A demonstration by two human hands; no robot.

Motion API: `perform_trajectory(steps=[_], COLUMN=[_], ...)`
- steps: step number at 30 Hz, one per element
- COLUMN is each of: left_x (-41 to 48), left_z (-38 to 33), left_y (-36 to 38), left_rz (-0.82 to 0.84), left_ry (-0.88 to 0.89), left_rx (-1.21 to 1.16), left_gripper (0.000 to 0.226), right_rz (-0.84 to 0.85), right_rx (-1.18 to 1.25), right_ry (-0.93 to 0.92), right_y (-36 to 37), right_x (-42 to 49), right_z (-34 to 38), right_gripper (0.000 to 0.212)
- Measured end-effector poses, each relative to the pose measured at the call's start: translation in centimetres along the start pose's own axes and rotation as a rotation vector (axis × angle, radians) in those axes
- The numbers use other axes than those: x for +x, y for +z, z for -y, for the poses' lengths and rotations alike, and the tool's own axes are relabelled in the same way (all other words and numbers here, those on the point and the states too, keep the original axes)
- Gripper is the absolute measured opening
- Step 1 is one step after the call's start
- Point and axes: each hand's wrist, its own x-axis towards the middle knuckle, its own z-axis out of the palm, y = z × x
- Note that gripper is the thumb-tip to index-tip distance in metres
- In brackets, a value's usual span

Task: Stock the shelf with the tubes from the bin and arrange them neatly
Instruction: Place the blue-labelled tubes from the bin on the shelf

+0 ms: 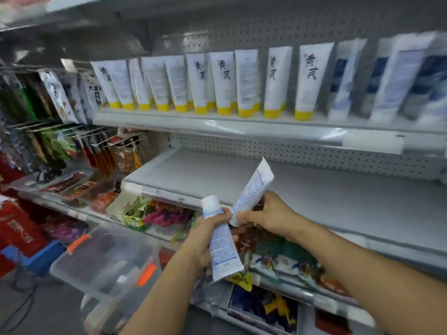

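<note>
My left hand point(208, 234) grips a white tube with blue print point(221, 245), cap end up. My right hand point(268, 213) holds a second white and blue tube point(252, 189), its flat end tilted up and to the right. Both tubes are in front of the bare grey middle shelf point(314, 197). The upper shelf point(217, 122) carries a row of white tubes with yellow caps point(223, 83), caps down, and several white and blue tubes point(396, 78) at the right. A clear plastic bin point(104, 264) with orange latches stands at the lower left.
Packets on hooks point(60, 97) hang at the left of the shelving. Coloured packets point(278, 257) fill the lower shelves under my hands. A blue crate point(36, 257) and a dark cable point(21, 305) lie on the floor at the left.
</note>
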Motion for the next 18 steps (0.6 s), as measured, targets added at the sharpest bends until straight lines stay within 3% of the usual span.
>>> perform_trajectory(steps=[6,13,18], left_x=[-3.3,-6.1,-7.2], left_z=[3.8,4.4,3.3], left_y=[16.9,33.3,41.3], left_rz=[0.070,0.250,0.313], left_ry=[0.114,0.137,0.286], left_rx=[0.226,0.276,0.476], left_gripper=[0.018,0.021,0.023], right_rz=[-0.185,-0.420,-0.644], right_rx=[-0.116,-0.198,-0.212], right_ry=[-0.011,-0.028,-0.044], right_y=[-14.5,-28.2,-35.9], right_x=[-11.3,-21.7,-25.2], right_z=[-2.0,-2.8,-2.8], right_gripper=[0.028,0.029,0.034])
